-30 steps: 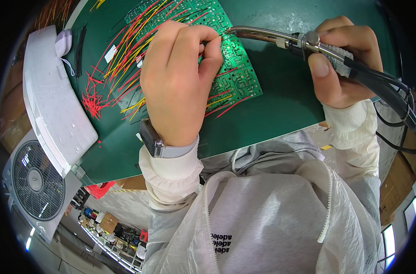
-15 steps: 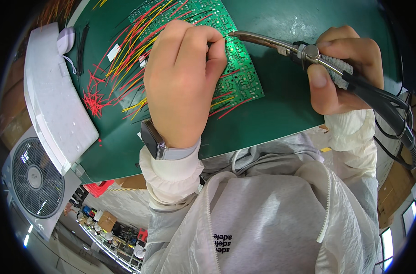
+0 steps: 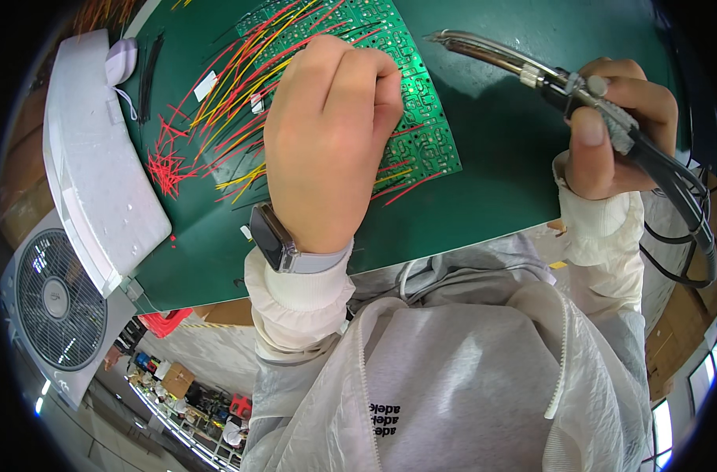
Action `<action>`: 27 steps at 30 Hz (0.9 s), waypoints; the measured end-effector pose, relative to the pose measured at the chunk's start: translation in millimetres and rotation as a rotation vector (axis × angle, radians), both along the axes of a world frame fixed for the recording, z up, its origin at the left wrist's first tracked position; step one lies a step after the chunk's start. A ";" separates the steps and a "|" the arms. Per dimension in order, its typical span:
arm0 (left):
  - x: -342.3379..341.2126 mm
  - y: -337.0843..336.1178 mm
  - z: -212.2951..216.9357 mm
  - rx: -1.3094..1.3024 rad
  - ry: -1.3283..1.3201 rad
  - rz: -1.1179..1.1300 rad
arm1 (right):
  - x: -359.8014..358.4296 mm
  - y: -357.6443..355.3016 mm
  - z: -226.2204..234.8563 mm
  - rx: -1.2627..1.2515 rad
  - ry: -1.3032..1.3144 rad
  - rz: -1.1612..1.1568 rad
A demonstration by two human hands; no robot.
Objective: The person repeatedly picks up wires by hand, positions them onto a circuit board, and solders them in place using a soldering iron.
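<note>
My left hand is closed over a green circuit board, fingers curled and thumb tucked in; what the fingertips pinch is hidden behind the knuckles. Several red, yellow and black wires fan out from the board toward the left, partly covered by that hand. In my right hand is a soldering iron with a thin metal tube along its shaft and a grey wrapped grip. Its tip points left, raised to the right of the board and apart from it.
A green mat covers the table. Short red wire pieces lie at the left, near black strips. Beyond them is a white foam block, with a fan below it. The iron's black cable hangs at the right.
The soldering iron has pulled away from the board's edge to the right, in my right hand. My left hand stays closed over the board, with only a slight shift in view.
</note>
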State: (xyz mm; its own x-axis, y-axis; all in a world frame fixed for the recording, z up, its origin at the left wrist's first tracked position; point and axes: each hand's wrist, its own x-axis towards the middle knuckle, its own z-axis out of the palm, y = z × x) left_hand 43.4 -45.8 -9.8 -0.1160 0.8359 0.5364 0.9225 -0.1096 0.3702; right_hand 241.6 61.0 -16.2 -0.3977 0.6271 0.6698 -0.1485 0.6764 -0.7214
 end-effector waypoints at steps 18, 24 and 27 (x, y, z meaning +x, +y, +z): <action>-77.1 -13.3 42.4 -0.097 -0.188 0.343 | -4.0 2.7 0.9 -0.087 0.096 -0.069; -231.6 -10.6 8.0 -0.137 0.212 0.434 | -10.2 2.4 0.2 -0.059 0.091 -0.036; -230.7 2.5 3.4 -0.254 0.142 0.508 | -6.6 3.3 -0.6 -0.072 0.070 -0.043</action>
